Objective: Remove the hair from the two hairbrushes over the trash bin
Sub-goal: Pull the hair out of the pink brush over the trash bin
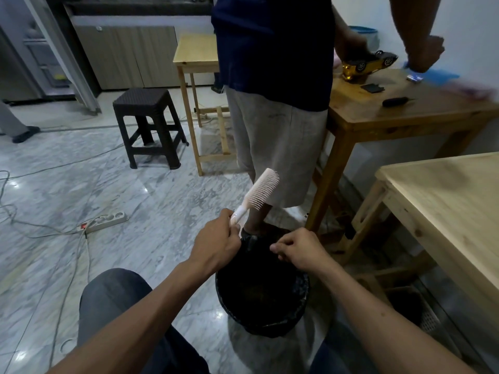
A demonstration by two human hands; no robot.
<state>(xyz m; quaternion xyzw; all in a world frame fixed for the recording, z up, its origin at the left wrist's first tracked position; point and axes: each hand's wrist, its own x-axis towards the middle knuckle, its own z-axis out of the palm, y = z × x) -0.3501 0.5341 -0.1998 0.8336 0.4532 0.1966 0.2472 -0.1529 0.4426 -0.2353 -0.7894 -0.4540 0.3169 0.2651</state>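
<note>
1. My left hand grips the handle of the pale hairbrush, its head tilted up just beyond the trash bin, bristles facing right.
2. My right hand hovers above the bin, fingertips pinched together; whether they hold hair, I cannot tell.
3. I judge I'm mid-cleaning on this brush.
4. Next: drop anything pinched into the bin, then reach back to the bristles.

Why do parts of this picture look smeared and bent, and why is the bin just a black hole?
Head view: the other person's hand at top right is motion-blurred; the wide lens bows the wooden table at the edge. Ceiling lights glare off the marble floor. The trash bin is too dark to show its contents, while the pink hairbrush held in the left hand looks sharp.
</note>
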